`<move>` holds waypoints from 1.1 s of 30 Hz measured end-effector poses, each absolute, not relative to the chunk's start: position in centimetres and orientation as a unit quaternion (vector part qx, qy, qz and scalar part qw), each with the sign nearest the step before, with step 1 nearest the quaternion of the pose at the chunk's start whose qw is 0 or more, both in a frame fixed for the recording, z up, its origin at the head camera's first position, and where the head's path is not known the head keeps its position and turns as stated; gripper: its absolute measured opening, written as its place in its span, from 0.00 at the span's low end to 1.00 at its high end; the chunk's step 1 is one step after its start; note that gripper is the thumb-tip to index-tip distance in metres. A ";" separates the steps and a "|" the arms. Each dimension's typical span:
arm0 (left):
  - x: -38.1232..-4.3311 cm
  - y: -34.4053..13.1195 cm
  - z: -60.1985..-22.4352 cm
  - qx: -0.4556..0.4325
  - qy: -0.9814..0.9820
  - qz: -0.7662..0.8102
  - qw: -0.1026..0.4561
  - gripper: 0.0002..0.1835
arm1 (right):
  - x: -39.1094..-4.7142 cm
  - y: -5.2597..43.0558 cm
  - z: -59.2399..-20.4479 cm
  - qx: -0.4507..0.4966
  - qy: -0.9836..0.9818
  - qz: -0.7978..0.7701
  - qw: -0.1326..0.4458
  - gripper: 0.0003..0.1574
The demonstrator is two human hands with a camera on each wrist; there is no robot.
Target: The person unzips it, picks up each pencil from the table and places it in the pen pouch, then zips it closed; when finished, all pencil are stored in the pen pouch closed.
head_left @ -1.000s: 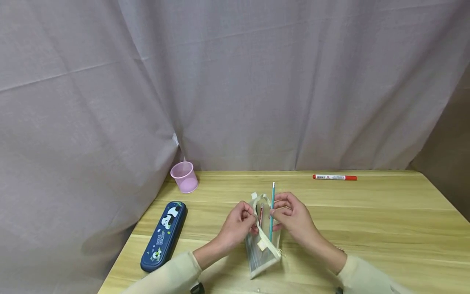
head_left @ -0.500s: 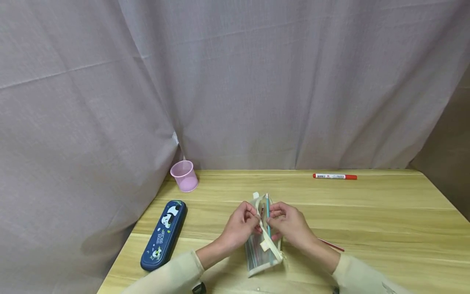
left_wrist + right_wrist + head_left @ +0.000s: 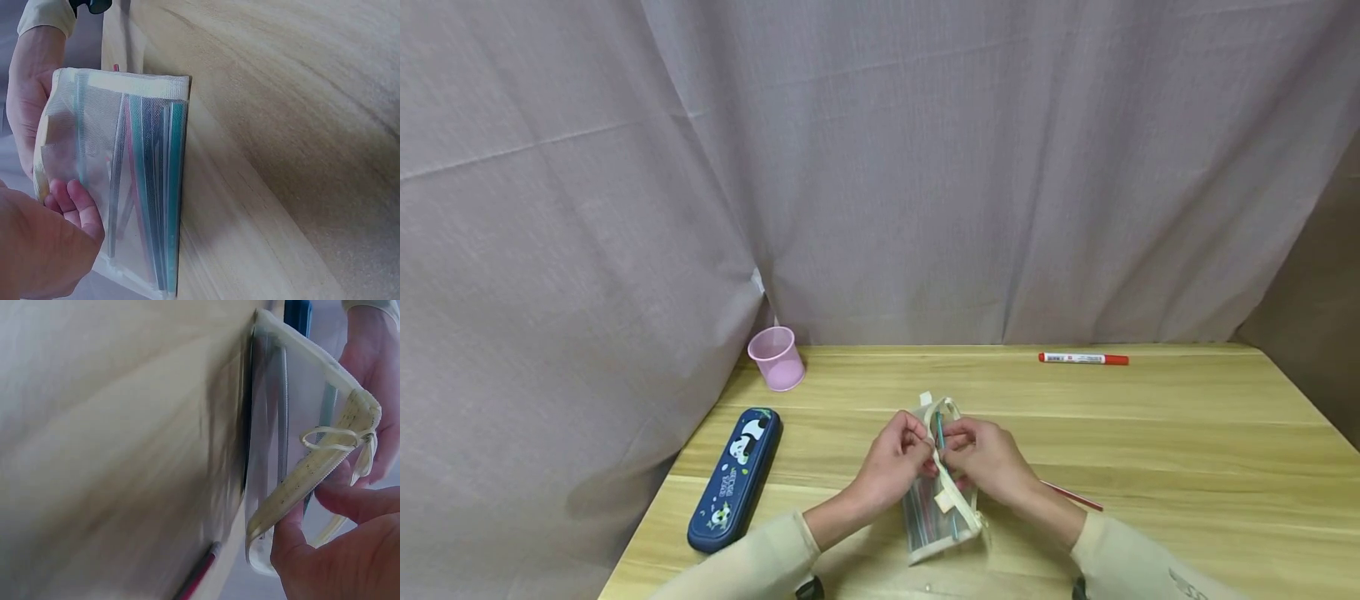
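Observation:
A see-through mesh pencil pouch (image 3: 925, 521) with a cream zip edge stands tilted between both hands in the head view, its top open. My left hand (image 3: 891, 462) pinches the near left edge of that opening. With fingertips at the mouth, my right hand (image 3: 988, 458) pinches a teal pencil (image 3: 940, 429), most of which is inside the pouch. Several pencils and pens (image 3: 153, 187) show through the mesh in the left wrist view. The right wrist view has the zip edge (image 3: 306, 481) running across the right fingers, which hide part of the pencil.
A red pencil (image 3: 1075, 496) lies on the wooden table beside the right forearm. At the back right is a red-and-white marker (image 3: 1082, 359). A pink cup (image 3: 778, 362) stands at the back left, and a dark blue panda pencil case (image 3: 733, 483) lies at left.
The teal pencil has slid down into the pouch, with the right hand moving lower and slightly left along with it. My left hand keeps its grip on the edge. The red pencil has come into sight.

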State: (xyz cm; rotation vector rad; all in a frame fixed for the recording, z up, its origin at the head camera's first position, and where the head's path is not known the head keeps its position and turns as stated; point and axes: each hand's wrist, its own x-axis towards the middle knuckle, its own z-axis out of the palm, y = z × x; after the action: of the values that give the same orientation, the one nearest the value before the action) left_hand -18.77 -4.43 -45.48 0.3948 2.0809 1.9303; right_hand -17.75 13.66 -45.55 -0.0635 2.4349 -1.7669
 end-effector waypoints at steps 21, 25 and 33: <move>-18.6 -4.8 -45.4 0.127 0.711 0.678 0.140 0.07 | -20.0 21.3 -45.5 -0.102 0.900 -0.419 -0.056 0.07; -18.7 -4.7 -45.5 0.128 0.709 0.679 0.140 0.07 | -20.7 22.4 -45.9 -0.108 0.901 -0.417 -0.040 0.06; -18.7 -4.5 -45.4 0.128 0.706 0.681 0.143 0.07 | -22.0 24.5 -46.7 -0.193 0.871 -0.441 0.101 0.19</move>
State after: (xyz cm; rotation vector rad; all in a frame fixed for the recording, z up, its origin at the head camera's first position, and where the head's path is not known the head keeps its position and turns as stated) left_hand -18.68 -4.49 -45.43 0.3693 2.0375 1.9654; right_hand -21.96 24.52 -46.69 -0.5711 2.5720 -1.3019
